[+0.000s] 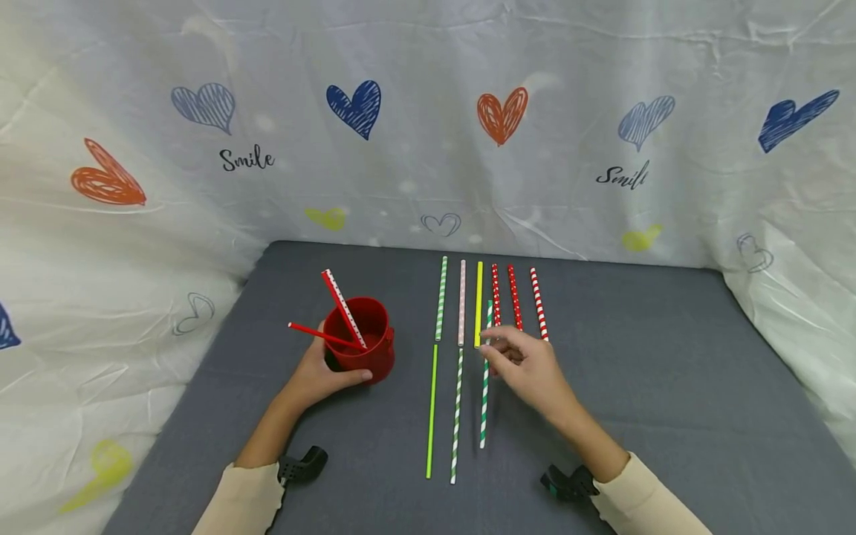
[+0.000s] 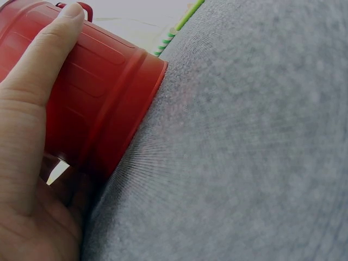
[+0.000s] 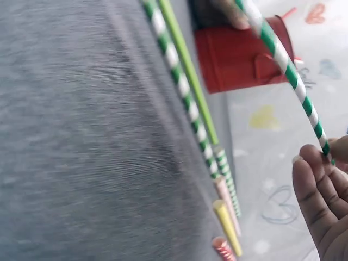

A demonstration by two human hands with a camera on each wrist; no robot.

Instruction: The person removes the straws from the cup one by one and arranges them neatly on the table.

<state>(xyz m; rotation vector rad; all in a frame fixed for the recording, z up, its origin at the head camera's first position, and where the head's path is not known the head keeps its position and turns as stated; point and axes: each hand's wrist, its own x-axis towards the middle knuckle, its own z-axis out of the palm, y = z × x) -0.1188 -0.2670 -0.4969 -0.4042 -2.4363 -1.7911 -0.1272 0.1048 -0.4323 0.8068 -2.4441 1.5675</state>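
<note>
My left hand grips a small red bucket from its near left side, with the thumb along the front in the left wrist view. Inside the bucket lean a white-dotted red straw and a plain-looking red straw. My right hand pinches a green-and-white striped straw near its far end. In the right wrist view that straw is raised off the cloth. Under and beyond the right hand lie two dotted red straws and a red-and-white striped straw, their near ends partly covered.
Left of the right hand lie a yellow straw, a pink straw, a short green-striped straw, a lime straw and another green-striped straw. Grey cloth covers the table. A white printed curtain hangs behind.
</note>
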